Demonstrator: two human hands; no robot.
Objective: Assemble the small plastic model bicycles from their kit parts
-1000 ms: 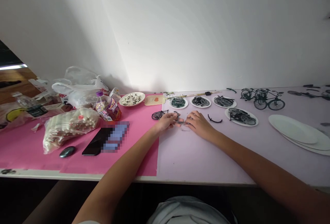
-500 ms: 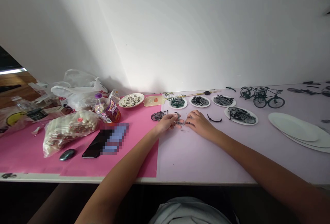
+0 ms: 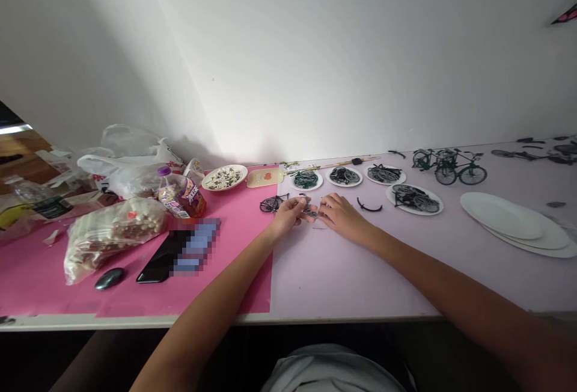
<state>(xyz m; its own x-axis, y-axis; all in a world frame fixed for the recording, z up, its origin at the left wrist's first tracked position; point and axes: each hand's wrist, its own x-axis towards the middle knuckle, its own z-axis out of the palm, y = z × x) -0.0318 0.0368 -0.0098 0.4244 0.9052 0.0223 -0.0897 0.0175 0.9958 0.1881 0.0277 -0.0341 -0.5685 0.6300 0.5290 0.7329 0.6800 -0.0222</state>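
Observation:
My left hand (image 3: 290, 214) pinches a small dark model bicycle part (image 3: 309, 207) between thumb and fingers, just above the table. Close on its right, my right hand (image 3: 339, 213) has its fingers bent and brought together at the part's edge; what lies between those fingertips is too small to make out. A dark wheeled bicycle piece (image 3: 271, 203) lies left of my left hand. Below the hands rests a thin straight piece (image 3: 320, 228). To the right of my right hand is a curved black strip (image 3: 369, 206).
Behind my hands stand white plates of bicycle parts (image 3: 344, 177), with another plate (image 3: 415, 199) to the right. Assembled model bicycles (image 3: 460, 168) and stacked white plates (image 3: 518, 223) are further right. Leftward lie a phone (image 3: 155, 263), a bottle (image 3: 180, 195) and a filled plastic bag (image 3: 112, 229).
The whole view has shifted slightly, so the table items appear a little further left. Both hands stay close together around the small part, with little change in grip.

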